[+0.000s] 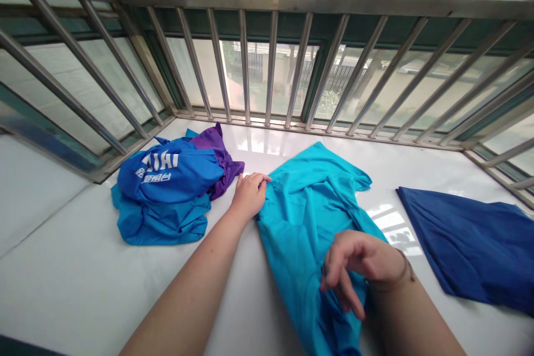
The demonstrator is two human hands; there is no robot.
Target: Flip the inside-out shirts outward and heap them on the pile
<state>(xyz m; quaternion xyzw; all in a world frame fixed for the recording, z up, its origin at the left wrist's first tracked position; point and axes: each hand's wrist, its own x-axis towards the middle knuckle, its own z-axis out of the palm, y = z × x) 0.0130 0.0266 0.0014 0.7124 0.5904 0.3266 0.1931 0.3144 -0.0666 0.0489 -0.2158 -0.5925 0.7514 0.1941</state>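
Observation:
A turquoise shirt (306, 217) lies spread on the white sill (83, 283) in front of me. My left hand (249, 194) pinches the shirt's upper left edge, with the fingers closed on the cloth. Lower down, my right hand (359, 264) hovers over the shirt's middle with the fingers loosely curled and pointing down; whether it grips the fabric I cannot tell. A thin band sits on the right wrist.
A heap of clothes lies at the left: a blue shirt with white lettering (169, 175), a purple garment (219, 150) and more turquoise cloth (161, 222). A dark blue garment (475, 242) lies flat at the right. Metal window bars (271, 67) fence the sill's far side.

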